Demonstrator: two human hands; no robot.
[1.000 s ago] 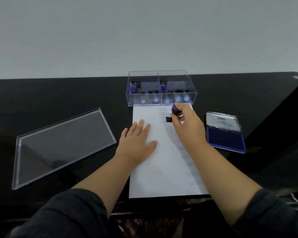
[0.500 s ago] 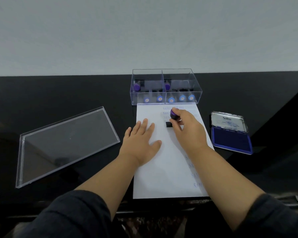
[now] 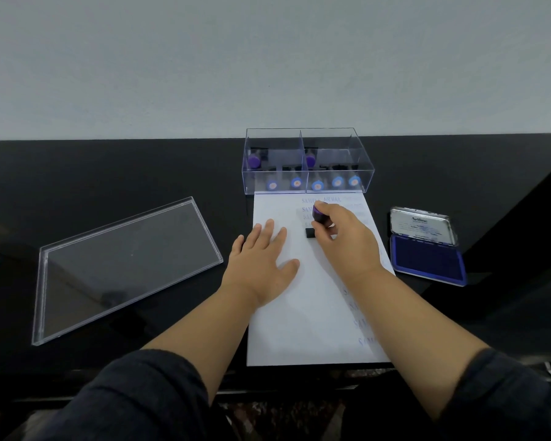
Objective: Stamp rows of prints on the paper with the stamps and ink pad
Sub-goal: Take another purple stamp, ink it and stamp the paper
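A white sheet of paper (image 3: 306,313) lies on the black table, with faint blue prints near its top and down its right side. My right hand (image 3: 344,240) grips a purple-topped stamp (image 3: 317,214) whose black base (image 3: 310,233) is down on the paper below the upper prints. My left hand (image 3: 261,262) lies flat on the paper's left part, fingers straight. An open blue ink pad (image 3: 427,257) sits to the right of the sheet.
A clear two-compartment box (image 3: 307,162) holding several more stamps stands just behind the paper. Its clear lid (image 3: 124,265) lies flat on the left of the black table (image 3: 109,179). A grey wall rises behind the table.
My right hand has brought the stamp a little nearer along the paper and lower, its base now on the sheet. My left hand has stayed flat.
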